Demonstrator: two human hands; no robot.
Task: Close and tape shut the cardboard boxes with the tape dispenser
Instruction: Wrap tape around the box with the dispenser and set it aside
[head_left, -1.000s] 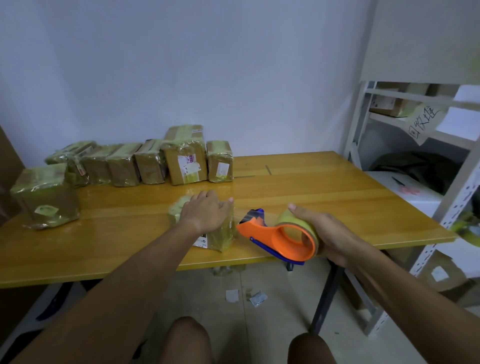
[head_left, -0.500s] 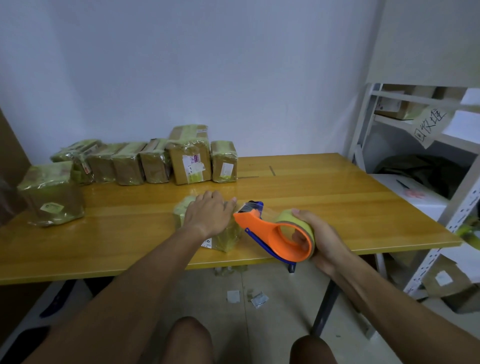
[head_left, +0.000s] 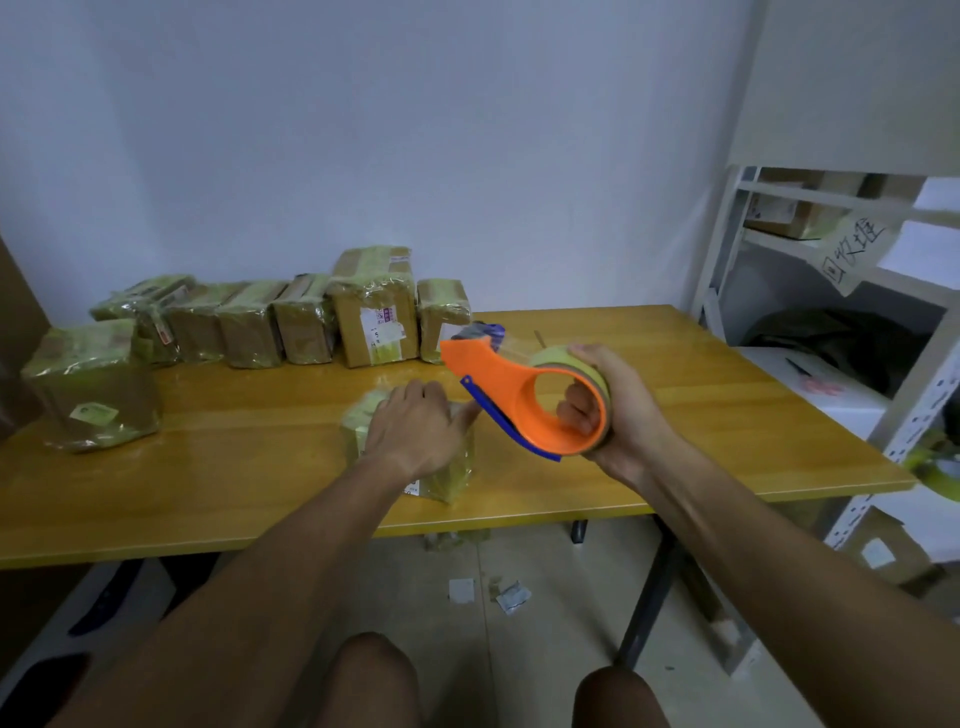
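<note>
The person's left hand (head_left: 415, 431) lies palm down on a small tape-wrapped cardboard box (head_left: 447, 467) near the front edge of the wooden table (head_left: 727, 415). Its fingers are straight and spread over the top, pressing rather than gripping. The hand and forearm cover most of the box, so only its right face, a strip of its left edge and part of a white label at the bottom can be seen; whether its flaps are fully sealed cannot be told.

The right hand (head_left: 618, 410) grips the orange tape dispenser (head_left: 514, 395), lifted above the table just to the right of the box. The fingers curl through the ring from inside and the thumb lies over the yellowish tape roll (head_left: 566, 358). The dispenser's nose points up and to the left, a blue blade strip runs along its lower edge, and its dark tip is blurred against the boxes behind it. A thin strip of clear tape near the nose is hard to make out.

A row of wrapped boxes (head_left: 311, 322) stands along the wall at the back of the table, and another wrapped box (head_left: 93, 384) sits alone at the left. To the right a metal shelf unit (head_left: 727, 249) is cut off by the frame, its contents dim. Paper scraps (head_left: 488, 592) lie on the floor under the table.
</note>
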